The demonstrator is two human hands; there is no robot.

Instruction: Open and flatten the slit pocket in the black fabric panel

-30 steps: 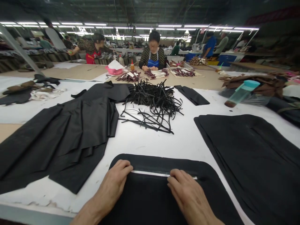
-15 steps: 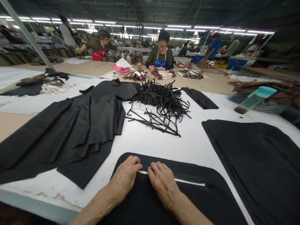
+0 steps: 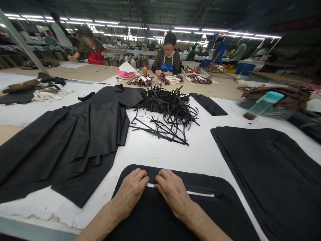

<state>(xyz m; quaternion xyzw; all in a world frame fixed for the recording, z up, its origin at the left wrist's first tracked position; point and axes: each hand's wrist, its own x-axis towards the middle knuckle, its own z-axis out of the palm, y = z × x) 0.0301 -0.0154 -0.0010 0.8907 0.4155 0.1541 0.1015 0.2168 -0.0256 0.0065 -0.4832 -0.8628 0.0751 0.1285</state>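
Right hand (image 3: 173, 195) slid beside left hand (image 3: 130, 194); open fingers press black panel (image 3: 155, 219) beneath.

Legible text: none can be made out anywhere in the view.
Black fabric panel (image 3: 160, 214): plain, no print or label is seen.
White tags on the maroon bundles (image 3: 141, 79): too small to be read.
Turquoise-capped bottle (image 3: 260, 104): no label can be read.
Red banner at upper right (image 3: 296, 24): dark and blurred, lettering not discernible.

I see the strip pile (image 3: 167, 110) behind the panel (image 3: 200, 187), fabric stack (image 3: 75, 140) left, another stack (image 3: 271, 167) right, all on the surface (image 3: 160, 150).
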